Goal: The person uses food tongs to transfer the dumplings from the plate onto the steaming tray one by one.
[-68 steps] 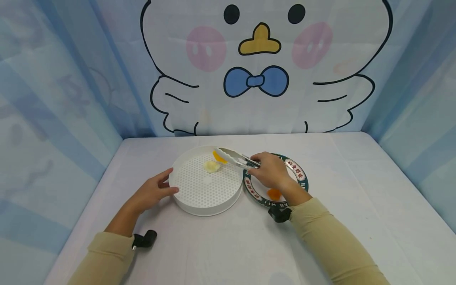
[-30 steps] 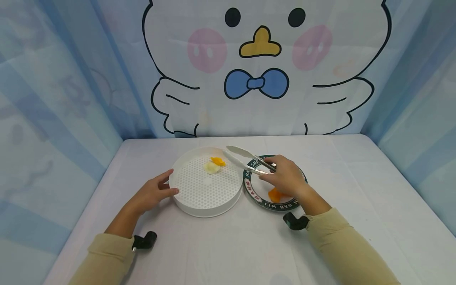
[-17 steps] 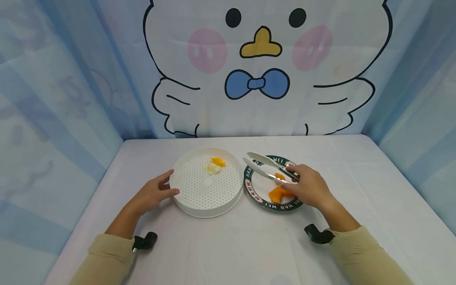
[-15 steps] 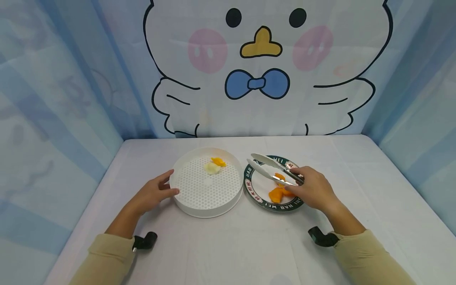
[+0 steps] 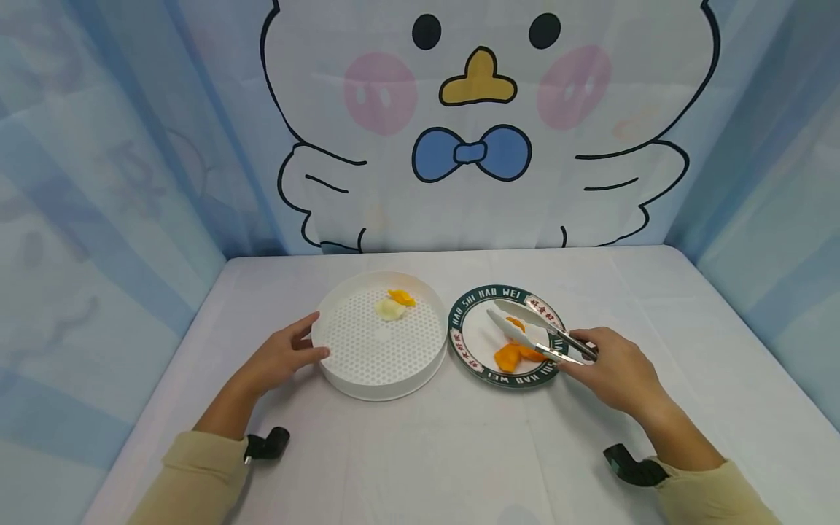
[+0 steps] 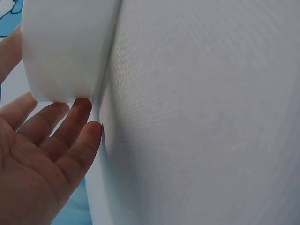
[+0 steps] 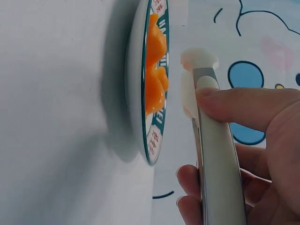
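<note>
My right hand (image 5: 617, 368) grips a pair of metal tongs (image 7: 218, 154) with whitish tips. In the head view the tongs point left over a green-rimmed white plate (image 5: 474, 300), their tips apart with nothing held. Orange food pieces (image 5: 508, 358) lie on the plate, partly behind the tongs. To the left sits a round white perforated tray (image 5: 367, 357). A pale yellow piece (image 5: 390, 310) and a deeper yellow piece (image 5: 402, 297) lie close together in it. Against the tray's left wall rest the spread thumb and fingers of my left hand (image 5: 285, 355).
A white-covered table (image 5: 433, 467) carries everything. Behind it hangs a printed curtain with a cartoon bird and a blue bow tie (image 5: 471, 152); blue drapes stand at both sides. Black wrist cameras (image 5: 267, 443) are strapped near both sleeves.
The right hand has moved right and nearer with the tongs, from over the tray to over the plate. The yellow piece once at the tongs now lies in the tray. The left hand stayed.
</note>
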The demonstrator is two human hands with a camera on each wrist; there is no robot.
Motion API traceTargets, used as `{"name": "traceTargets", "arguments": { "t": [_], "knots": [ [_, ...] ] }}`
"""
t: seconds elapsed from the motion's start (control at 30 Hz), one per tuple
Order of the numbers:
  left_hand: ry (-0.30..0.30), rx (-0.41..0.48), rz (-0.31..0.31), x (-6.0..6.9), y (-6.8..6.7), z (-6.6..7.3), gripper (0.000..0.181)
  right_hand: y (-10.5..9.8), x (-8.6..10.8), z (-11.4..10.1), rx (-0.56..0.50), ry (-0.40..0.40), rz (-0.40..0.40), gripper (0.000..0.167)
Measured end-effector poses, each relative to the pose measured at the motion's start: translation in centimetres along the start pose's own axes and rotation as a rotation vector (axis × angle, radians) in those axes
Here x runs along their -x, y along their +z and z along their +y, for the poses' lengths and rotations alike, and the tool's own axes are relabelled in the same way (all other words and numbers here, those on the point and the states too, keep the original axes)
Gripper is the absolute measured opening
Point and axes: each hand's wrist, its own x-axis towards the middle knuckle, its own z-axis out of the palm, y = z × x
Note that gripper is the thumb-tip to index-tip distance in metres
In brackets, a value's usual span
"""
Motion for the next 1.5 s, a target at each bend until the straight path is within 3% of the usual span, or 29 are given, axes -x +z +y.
{"name": "traceTargets", "arguments": {
  "t": [0.33,0.6,1.5],
  "knots": [
    [0.008,-0.009,-0.001,-0.1,-0.1,0.0,0.085,-0.5,1.0,1.6,0.010,0.045,-0.020,0.064],
    [0.009,0.000,0.004,-0.1,0.0,-0.2,0.085,-0.6,1.0,1.4,0.028,0.067,-0.052,0.064],
    [0.007,0.004,0.014,-0.3,0.1,-0.5,0.084,-1.0,1.1,1.6,0.065,0.117,-0.036,0.068]
  ]
}}
